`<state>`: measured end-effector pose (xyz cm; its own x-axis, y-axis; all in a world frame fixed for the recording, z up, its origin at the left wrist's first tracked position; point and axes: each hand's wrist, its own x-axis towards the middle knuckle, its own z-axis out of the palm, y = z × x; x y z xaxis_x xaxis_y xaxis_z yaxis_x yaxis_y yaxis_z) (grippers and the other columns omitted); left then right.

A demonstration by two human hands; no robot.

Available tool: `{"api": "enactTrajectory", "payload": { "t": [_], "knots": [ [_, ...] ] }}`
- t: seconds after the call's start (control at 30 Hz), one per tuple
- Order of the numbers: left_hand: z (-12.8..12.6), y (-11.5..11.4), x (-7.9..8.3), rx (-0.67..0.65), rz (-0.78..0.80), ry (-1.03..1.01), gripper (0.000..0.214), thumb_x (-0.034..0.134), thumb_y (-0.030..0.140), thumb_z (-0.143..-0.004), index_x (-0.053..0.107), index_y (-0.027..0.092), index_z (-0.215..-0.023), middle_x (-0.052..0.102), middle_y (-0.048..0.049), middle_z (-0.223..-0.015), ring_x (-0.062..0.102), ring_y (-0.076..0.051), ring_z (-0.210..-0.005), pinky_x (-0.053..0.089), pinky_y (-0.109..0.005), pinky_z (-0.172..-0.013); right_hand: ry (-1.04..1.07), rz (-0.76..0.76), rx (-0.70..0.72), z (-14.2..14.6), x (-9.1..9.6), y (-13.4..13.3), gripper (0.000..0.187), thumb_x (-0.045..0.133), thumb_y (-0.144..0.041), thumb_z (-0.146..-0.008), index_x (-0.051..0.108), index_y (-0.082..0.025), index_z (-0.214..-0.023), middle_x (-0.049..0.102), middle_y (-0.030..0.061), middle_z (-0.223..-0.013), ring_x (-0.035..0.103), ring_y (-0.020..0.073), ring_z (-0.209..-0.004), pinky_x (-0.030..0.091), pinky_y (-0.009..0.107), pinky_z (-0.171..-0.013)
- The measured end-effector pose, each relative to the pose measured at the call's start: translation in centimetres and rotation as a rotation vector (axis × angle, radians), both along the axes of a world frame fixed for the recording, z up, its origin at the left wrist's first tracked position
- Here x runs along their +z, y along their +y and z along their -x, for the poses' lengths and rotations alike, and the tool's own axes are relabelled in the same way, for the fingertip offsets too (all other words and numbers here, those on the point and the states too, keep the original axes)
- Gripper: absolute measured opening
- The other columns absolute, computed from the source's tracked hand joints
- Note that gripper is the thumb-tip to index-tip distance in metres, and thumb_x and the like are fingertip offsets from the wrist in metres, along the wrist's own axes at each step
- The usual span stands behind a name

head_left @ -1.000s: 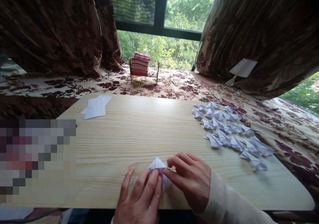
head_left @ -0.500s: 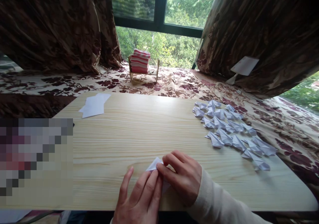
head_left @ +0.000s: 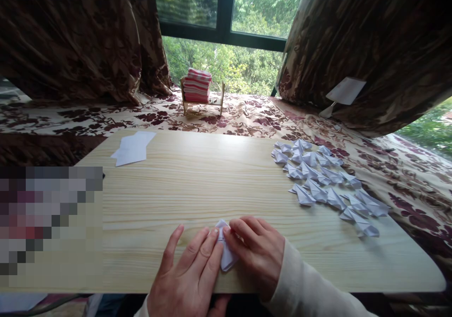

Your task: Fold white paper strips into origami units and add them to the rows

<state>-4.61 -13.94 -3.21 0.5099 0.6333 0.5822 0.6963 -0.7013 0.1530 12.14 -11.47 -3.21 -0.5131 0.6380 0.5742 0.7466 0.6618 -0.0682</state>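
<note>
Pressing paper, left hand lies spread; right hand, half-curled, touches it, grip unclear. Rack holds folded cloths.

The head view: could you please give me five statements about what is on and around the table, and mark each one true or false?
1. The left hand and the right hand both touch the partly folded white paper. True.
2. The many folded paper pieces lie on the left side of the wood-grain tabletop. False: the folded paper pieces lie on its right side.
3. The flat white sheets lie near the far left corner. True.
4. The striped cloths lie on the tabletop. False: the striped cloths are stacked on a small rack before the window.
5. An off-white sleeve covers the right forearm. True.
</note>
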Motion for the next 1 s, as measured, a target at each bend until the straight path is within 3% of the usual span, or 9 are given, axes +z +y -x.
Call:
{"api": "enactTrajectory", "payload": {
  "t": [0.2,0.37,0.53,0.73,1.0],
  "knots": [
    [0.7,-0.1,-0.5,-0.038,0.021,0.039,0.043,0.052,0.039,-0.076,0.055,0.016,-0.113,0.056,-0.0080,-0.118,0.048,-0.022,-0.110,0.016,-0.045,-0.105,-0.102,-0.015,-0.028,0.3,1.0,-0.9,0.025,0.036,-0.008,-0.084,0.061,-0.010,-0.077,0.058,0.0085,-0.076,0.045,0.0193,-0.069,0.030,0.032,-0.059],
    [1.0,0.4,-0.7,-0.080,0.011,0.040,0.047,0.055,0.043,-0.074,0.055,0.016,-0.112,0.057,-0.0081,-0.116,0.050,-0.022,-0.109,0.013,-0.043,-0.105,-0.221,-0.059,-0.073,1.0,1.2,0.9,0.017,0.047,-0.008,-0.077,0.060,-0.015,-0.068,0.059,0.0042,-0.071,0.045,0.0184,-0.066,0.028,0.032,-0.056],
    [0.9,0.5,-0.8,-0.073,-0.003,0.015,0.047,0.056,0.043,-0.072,0.057,0.015,-0.110,0.059,-0.0102,-0.114,0.051,-0.023,-0.107,0.015,-0.044,-0.104,-0.295,-0.084,-0.074,0.7,1.3,2.0,0.009,0.054,-0.011,-0.074,0.062,-0.013,-0.077,0.059,0.0030,-0.069,0.045,0.0181,-0.066,0.028,0.032,-0.055],
    [0.9,0.4,-0.8,-0.078,-0.011,0.011,0.043,0.052,0.042,-0.075,0.058,0.017,-0.109,0.061,-0.0097,-0.110,0.051,-0.023,-0.106,0.017,-0.045,-0.103,-0.231,-0.007,-0.036,-1.4,0.9,0.4,0.021,0.051,-0.019,-0.080,0.059,-0.018,-0.099,0.059,0.0041,-0.078,0.047,0.0182,-0.073,0.030,0.031,-0.061],
    [1.3,0.5,-1.8,-0.062,-0.117,-0.069,0.033,0.049,0.037,-0.077,0.062,0.019,-0.101,0.065,-0.0083,-0.096,0.053,-0.022,-0.100,0.023,-0.045,-0.099,-0.137,-0.031,-0.064,-1.4,-0.3,0.3,0.019,0.047,-0.021,-0.080,0.060,-0.021,-0.095,0.054,0.0038,-0.072,0.044,0.0177,-0.070,0.029,0.031,-0.059]
  ]
}}
